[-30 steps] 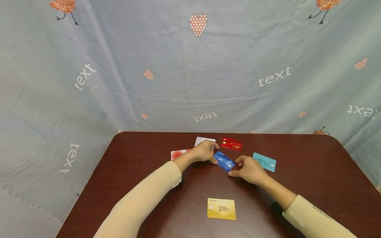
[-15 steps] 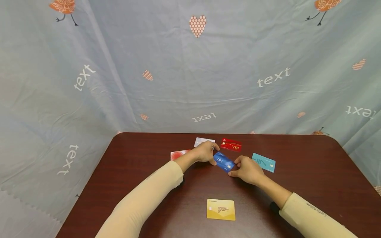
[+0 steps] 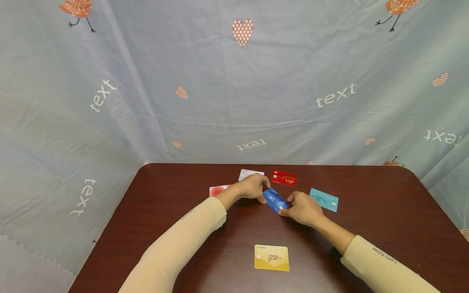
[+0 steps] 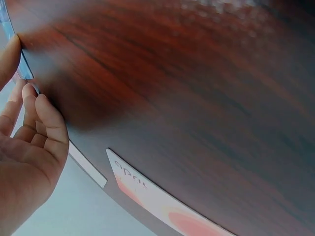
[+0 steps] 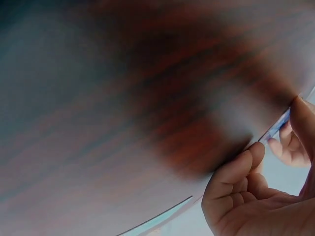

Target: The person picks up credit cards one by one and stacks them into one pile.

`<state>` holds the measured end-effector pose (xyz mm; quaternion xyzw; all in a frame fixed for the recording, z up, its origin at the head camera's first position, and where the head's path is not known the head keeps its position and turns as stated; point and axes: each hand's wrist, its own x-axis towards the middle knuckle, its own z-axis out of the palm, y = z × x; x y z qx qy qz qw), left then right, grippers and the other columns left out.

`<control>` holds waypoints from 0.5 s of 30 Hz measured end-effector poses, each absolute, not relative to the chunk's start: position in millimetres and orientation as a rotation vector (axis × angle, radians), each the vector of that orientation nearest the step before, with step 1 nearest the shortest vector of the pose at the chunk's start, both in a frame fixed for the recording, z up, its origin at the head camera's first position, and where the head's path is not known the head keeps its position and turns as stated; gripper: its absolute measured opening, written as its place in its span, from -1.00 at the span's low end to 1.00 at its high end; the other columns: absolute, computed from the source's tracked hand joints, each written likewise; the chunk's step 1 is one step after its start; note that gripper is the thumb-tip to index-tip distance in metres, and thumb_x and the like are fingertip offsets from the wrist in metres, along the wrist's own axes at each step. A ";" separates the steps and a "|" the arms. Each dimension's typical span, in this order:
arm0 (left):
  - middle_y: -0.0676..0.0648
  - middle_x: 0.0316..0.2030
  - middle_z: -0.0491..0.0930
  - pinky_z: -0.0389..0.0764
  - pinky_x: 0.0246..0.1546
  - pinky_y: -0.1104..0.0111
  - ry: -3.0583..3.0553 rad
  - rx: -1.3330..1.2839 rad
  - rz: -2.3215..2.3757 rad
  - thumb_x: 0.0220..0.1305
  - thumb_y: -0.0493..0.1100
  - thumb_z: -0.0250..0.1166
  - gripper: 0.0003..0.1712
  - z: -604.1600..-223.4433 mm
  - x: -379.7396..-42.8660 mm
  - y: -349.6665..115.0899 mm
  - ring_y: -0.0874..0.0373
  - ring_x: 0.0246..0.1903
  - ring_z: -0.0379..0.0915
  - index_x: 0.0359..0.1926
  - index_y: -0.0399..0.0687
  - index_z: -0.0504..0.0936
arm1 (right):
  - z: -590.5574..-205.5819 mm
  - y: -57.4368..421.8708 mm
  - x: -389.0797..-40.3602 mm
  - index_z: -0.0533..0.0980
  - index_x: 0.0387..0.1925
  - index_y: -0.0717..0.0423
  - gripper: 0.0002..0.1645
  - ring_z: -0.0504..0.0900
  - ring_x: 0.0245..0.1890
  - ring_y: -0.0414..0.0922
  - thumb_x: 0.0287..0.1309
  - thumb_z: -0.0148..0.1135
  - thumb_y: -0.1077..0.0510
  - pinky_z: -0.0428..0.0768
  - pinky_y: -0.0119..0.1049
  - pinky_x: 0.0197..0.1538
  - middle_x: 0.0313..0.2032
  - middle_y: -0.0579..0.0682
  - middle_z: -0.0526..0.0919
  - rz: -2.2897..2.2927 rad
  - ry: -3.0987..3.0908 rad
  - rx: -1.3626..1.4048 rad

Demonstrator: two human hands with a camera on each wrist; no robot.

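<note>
A blue VIP card (image 3: 274, 199) lies slantwise between my two hands near the middle of the table (image 3: 377, 211). My left hand (image 3: 253, 186) pinches its left end, thumb on the near edge and fingers at the far edge. At the other end, my right hand (image 3: 305, 208) grips the card with thumb and curled fingers. In the left wrist view the card's edge (image 4: 25, 66) shows between thumb and fingertips. The right wrist view catches a thin strip of the same card (image 5: 276, 125) between both hands, seen nearly edge-on.
Around the hands lie a white card (image 3: 249, 174), a red VIP card (image 3: 284, 178), a teal card (image 3: 325, 200) and a red-and-white card (image 3: 218, 190) partly behind the left forearm. A gold card (image 3: 272, 258) lies nearer. A patterned curtain (image 3: 205, 118) hangs behind the table.
My right hand has shifted slightly left, its thumb now overlapping the blue card's near corner. The card has turned a little, to a steeper slant. My left hand has stayed almost still.
</note>
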<state>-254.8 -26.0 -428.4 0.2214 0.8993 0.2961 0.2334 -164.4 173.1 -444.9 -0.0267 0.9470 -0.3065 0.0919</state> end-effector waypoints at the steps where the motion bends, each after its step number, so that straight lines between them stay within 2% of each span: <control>1: -0.01 -0.54 0.45 0.36 -0.51 0.41 2.470 0.608 0.806 0.01 -0.39 0.64 -0.42 -428.4 -255.1 -25.6 0.19 -0.53 0.31 0.08 -0.20 0.64 | -444.8 172.6 -164.2 0.61 -0.09 0.32 -0.37 0.60 -0.37 -0.09 0.01 0.65 -0.07 0.57 -0.17 -0.33 -0.31 0.03 0.70 -0.905 2.817 -0.082; 7: 0.00 -0.55 0.45 0.35 -0.53 0.42 2.473 0.628 0.759 0.04 -0.37 0.63 -0.33 -428.9 -256.0 -24.2 0.20 -0.56 0.31 0.21 -0.15 0.62 | -444.5 169.3 -165.8 0.65 -0.11 0.35 -0.45 0.63 -0.37 -0.09 0.04 0.64 0.02 0.62 -0.15 -0.32 -0.30 0.05 0.73 -0.887 2.831 -0.125; 15: -0.03 -0.41 0.45 0.36 -0.40 0.40 2.465 0.682 0.709 0.06 -0.38 0.60 -0.37 -427.5 -256.6 -24.2 0.16 -0.41 0.31 0.17 -0.16 0.59 | -443.8 165.4 -166.6 0.64 -0.12 0.36 -0.51 0.64 -0.32 -0.06 0.08 0.62 0.08 0.65 -0.08 -0.25 -0.23 0.11 0.74 -0.880 2.824 -0.105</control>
